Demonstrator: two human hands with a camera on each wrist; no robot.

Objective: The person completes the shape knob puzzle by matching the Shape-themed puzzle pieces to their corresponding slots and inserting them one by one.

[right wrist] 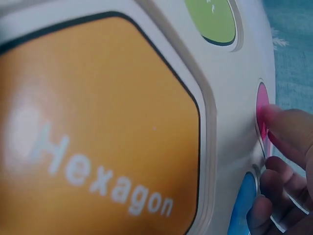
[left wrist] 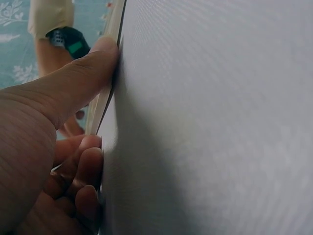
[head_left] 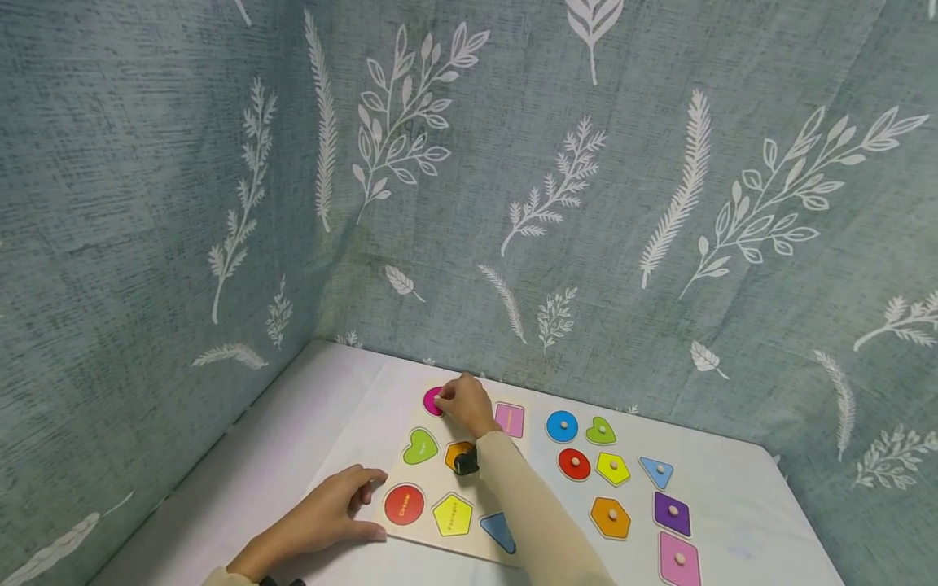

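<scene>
A pale puzzle board with coloured, labelled recesses lies on the white table. My right hand reaches over its far left part and pinches the small knob of a magenta rounded puzzle piece, which sits at the magenta recess; whether it lies fully flat cannot be told. In the right wrist view the thumb overlaps the magenta piece, beside a blue recess. My left hand holds the board's near left corner, thumb against the board edge and fingers curled low at the table.
Right of the board lie knobbed pieces: blue circle, green heart, red circle, yellow pentagon, blue triangle, orange hexagon, purple square and pink piece. Patterned fabric hangs behind.
</scene>
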